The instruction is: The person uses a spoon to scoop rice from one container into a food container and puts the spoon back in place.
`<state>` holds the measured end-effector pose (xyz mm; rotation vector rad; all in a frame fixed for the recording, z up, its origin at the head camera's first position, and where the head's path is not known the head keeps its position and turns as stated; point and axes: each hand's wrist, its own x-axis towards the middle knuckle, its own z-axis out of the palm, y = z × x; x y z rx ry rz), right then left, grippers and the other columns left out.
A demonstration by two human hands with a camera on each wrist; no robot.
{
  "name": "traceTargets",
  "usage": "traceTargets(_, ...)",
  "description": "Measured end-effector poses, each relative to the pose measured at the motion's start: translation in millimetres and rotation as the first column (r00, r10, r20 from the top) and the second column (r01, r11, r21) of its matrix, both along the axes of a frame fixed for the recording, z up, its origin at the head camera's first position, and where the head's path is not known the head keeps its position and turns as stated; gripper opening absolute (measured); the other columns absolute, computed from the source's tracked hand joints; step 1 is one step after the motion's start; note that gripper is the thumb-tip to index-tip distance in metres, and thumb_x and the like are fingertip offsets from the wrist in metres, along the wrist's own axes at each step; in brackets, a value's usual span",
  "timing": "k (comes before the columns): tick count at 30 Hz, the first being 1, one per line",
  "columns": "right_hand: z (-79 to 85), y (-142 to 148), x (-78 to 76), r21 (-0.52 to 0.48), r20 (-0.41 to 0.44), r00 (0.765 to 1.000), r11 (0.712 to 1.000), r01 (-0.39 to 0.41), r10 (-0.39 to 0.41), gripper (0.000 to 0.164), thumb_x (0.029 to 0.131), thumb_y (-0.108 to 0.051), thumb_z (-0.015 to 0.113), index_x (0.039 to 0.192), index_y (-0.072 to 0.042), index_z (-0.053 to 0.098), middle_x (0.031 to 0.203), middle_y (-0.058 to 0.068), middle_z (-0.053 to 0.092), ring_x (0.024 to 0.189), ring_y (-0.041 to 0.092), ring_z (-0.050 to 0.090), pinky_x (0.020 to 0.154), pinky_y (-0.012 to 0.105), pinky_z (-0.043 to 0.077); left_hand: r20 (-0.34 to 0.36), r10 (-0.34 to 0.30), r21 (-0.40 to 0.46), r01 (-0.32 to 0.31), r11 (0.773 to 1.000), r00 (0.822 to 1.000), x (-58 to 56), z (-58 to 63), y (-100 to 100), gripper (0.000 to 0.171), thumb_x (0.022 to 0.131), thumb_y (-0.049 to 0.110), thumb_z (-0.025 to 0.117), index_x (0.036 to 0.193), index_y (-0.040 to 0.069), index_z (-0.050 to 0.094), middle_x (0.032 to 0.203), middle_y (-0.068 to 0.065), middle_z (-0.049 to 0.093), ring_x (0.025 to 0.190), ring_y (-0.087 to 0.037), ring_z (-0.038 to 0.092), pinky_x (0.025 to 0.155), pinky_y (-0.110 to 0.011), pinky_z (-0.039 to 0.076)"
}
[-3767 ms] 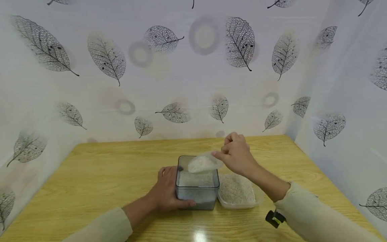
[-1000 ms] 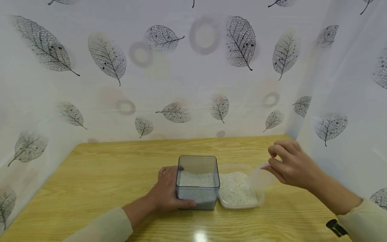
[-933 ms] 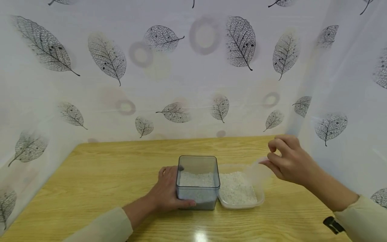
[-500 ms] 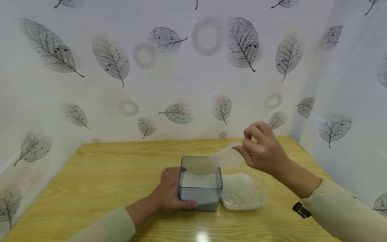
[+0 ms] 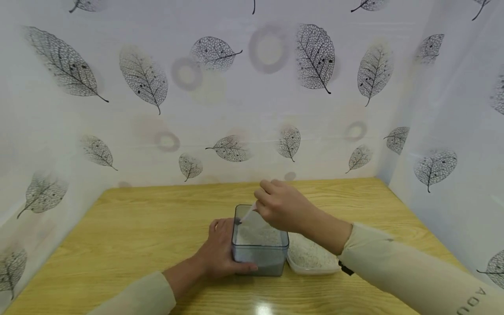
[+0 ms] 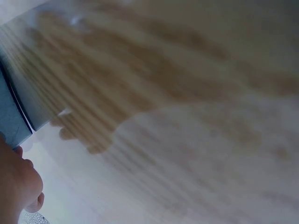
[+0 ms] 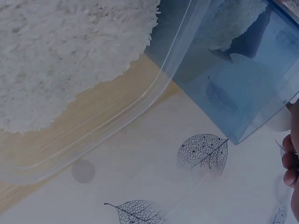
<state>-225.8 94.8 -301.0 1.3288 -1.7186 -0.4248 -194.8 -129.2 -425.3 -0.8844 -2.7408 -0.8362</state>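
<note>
A square smoky-clear bin (image 5: 260, 262) stands on the table with white rice (image 5: 257, 234) inside. My left hand (image 5: 220, 251) grips its left side, thumb along the front wall; in the left wrist view the hand (image 6: 18, 186) shows at the bin's edge. Over the bin's opening, my right hand (image 5: 285, 206) pinches a translucent scoop (image 5: 248, 213) that tilts steeply down into it. Through the bin wall, the right wrist view shows part of the scoop (image 7: 254, 79). Right beside the bin sits a clear shallow tub (image 5: 315, 271) of rice (image 7: 60, 51), partly covered by my right forearm.
The wood-grain table (image 5: 149, 218) extends to both sides and behind the bin. A pale curtain with leaf prints (image 5: 236, 105) closes off the back and both sides. A dark strap (image 5: 346, 268) hangs under the right sleeve.
My right hand has carried the scoop left from over the tub to the bin and tipped it downward. Earlier, the scoop held rice above the bin. The left hand keeps its grip.
</note>
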Motion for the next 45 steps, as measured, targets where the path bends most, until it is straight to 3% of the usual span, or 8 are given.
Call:
traceTargets(6,-12.2,-23,2.0,0.144,0.002,0.999,0.989,0.042,-0.043,0.022,0.088,-0.016,0.066,0.066,-0.016,0.067,0.076,-0.003,0.058,0.07,0.014,0.047,0.062,0.025,0.043,-0.001,-0.01,0.003,0.01,1.0,1.0,1.3,-1.1,-1,0.107,0.068,0.081,0.068,0.142,0.011,0.035,0.13,0.001,0.05,0.121,-0.021,0.042,0.105,-0.052,0.022)
traceTargets(11,-20.7,-32,1.0,0.237,0.127,0.986,0.968,0.078,-0.111,0.021,0.089,-0.022,0.067,0.069,-0.018,0.071,0.081,-0.005,0.061,0.075,0.014,0.044,0.07,0.026,0.04,-0.009,-0.027,0.009,0.027,1.0,1.0,1.7,-1.3,0,0.107,0.07,0.081,0.067,0.144,0.012,0.034,0.132,0.001,0.049,0.122,-0.02,0.042,0.104,-0.052,0.021)
traceTargets(18,-27.5,-33,-5.7,0.152,0.253,0.96,0.985,0.083,-0.12,0.023,0.086,-0.029,0.072,0.067,-0.016,0.07,0.083,-0.003,0.055,0.08,0.018,0.043,0.077,0.03,0.041,0.003,-0.03,0.006,0.03,1.0,1.0,1.8,-0.4,1,0.104,0.071,0.08,0.067,0.144,0.013,0.034,0.133,0.002,0.048,0.122,-0.019,0.041,0.104,-0.052,0.021)
traceTargets(27,-26.8,-34,-5.2,0.14,0.362,0.92,0.985,0.105,-0.15,0.031,0.081,-0.046,0.08,0.075,-0.018,0.069,0.094,-0.005,0.05,0.091,0.016,0.043,0.081,0.03,0.043,0.023,-0.02,-0.002,0.02,1.0,1.0,3.9,2.9,0,0.104,0.071,0.077,0.069,0.144,0.012,0.034,0.136,-0.002,0.048,0.125,-0.022,0.041,0.106,-0.053,0.019)
traceTargets(45,-31.8,-32,-9.7,0.059,0.526,0.843,0.994,0.094,-0.111,0.037,0.08,-0.04,0.082,0.062,-0.02,0.056,0.094,-0.004,0.044,0.094,0.017,0.039,0.081,0.032,0.035,-0.001,-0.018,0.001,0.018,1.0,1.0,2.6,1.8,0,0.107,0.07,0.076,0.071,0.145,0.01,0.033,0.135,-0.002,0.049,0.122,-0.021,0.042,0.106,-0.052,0.021)
